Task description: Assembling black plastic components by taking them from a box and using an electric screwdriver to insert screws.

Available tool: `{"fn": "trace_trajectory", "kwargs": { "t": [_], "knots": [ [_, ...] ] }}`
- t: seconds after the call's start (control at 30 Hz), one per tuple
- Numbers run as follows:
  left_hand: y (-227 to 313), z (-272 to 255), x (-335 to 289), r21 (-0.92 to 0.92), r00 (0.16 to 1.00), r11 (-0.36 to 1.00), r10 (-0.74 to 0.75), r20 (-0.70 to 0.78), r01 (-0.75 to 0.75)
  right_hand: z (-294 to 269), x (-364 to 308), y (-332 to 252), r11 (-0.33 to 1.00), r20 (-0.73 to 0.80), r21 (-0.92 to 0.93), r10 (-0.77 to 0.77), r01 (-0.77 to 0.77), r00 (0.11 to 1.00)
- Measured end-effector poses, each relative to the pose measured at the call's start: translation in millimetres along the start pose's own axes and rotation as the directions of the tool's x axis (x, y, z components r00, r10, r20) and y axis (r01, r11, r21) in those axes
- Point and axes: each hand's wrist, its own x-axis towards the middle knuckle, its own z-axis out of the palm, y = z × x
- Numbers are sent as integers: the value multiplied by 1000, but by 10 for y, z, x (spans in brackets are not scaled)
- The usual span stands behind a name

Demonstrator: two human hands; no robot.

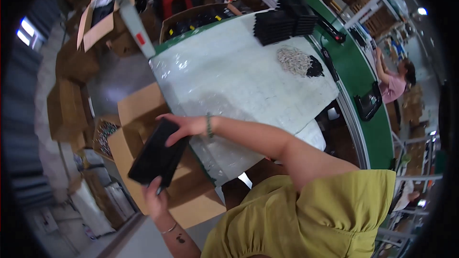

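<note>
A dark, flat rectangular black piece (160, 153), perhaps several stacked together, is held tilted between both my hands. My right hand (184, 126) grips its upper end, thumb across the top face. At the lower end, my left hand (155, 198) has its fingers closed around the edge. Directly beneath is an open cardboard box (193, 205) with its flaps spread; the black piece hides much of its inside. On the white-covered table to the right stand stacks of similar-looking black plastic parts (287, 21).
A pile of small pale pieces (293, 60) lies beside small black ones (315, 67) on the table (229, 81). A green conveyor (349, 64) runs along the right, carrying a black frame-like part (368, 101). A person in pink (394, 86) is beyond it. Cardboard boxes (67, 110) stand left.
</note>
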Motion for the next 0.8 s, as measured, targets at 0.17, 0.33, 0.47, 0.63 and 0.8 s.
{"fn": "trace_trajectory", "kwargs": {
  "t": [0.17,0.33,0.47,0.63,0.8],
  "knots": [
    [-650,1394,703,75,905,936,-353,236,345,-1269,-1123,-366,988,-335,140,106,-62,936],
    [-1324,2475,1560,79,825,905,-414,385,418,-2312,-1579,-756,995,-590,88,84,-40,803],
    [-1654,3066,1869,172,785,882,-470,404,440,-3080,-1744,-642,972,-774,-95,64,-217,629],
    [-1806,3259,1971,335,766,825,-554,326,454,-3361,-1809,-559,935,-810,-141,81,-326,581],
    [-1747,3282,1979,507,718,698,-666,200,506,-3491,-1865,-279,969,-722,-58,124,-238,681]
  ]
}}
